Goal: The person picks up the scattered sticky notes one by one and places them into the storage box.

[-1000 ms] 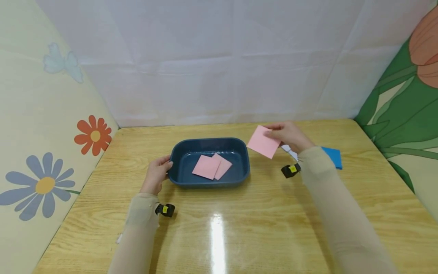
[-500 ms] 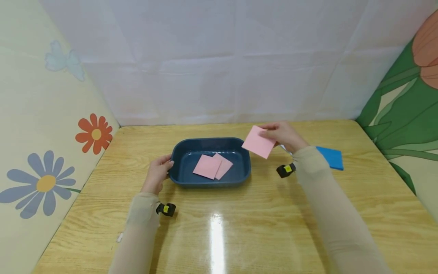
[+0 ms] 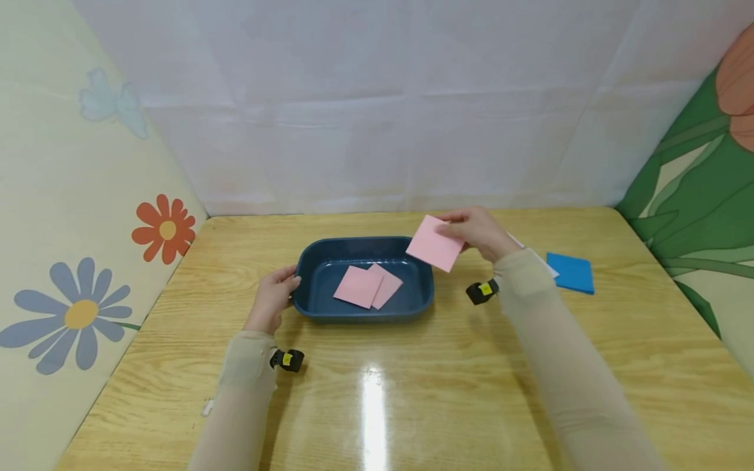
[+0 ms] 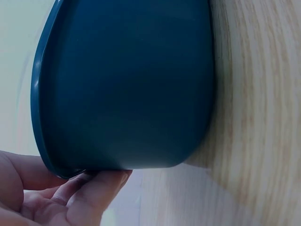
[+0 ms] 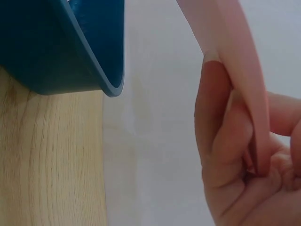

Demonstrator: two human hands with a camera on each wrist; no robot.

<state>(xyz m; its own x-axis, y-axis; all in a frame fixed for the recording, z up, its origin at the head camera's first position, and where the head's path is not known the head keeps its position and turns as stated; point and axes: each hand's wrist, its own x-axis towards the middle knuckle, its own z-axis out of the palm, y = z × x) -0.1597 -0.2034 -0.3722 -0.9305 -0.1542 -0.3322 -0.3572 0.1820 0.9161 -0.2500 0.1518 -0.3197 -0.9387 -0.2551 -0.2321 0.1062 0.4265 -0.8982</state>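
A dark blue rectangular dish stands on the table, with two pink square paper pads overlapping inside it. My left hand grips the dish's left end; in the left wrist view the thumb is at the rim and the fingers lie against the outer wall. Above the dish's right end, my right hand pinches another pink square pad by its right side. In the right wrist view that pink pad is slightly bent between thumb and fingers, apart from the dish wall.
A blue square pad lies on the table at the right. Beside it a white flat item is mostly hidden by the right sleeve. A small white scrap sits by the left forearm. A white cloth hangs behind.
My right hand has moved left with the pink pad, from beside the dish to over its right end. The blue pad shows more fully now. My left hand keeps its grip.
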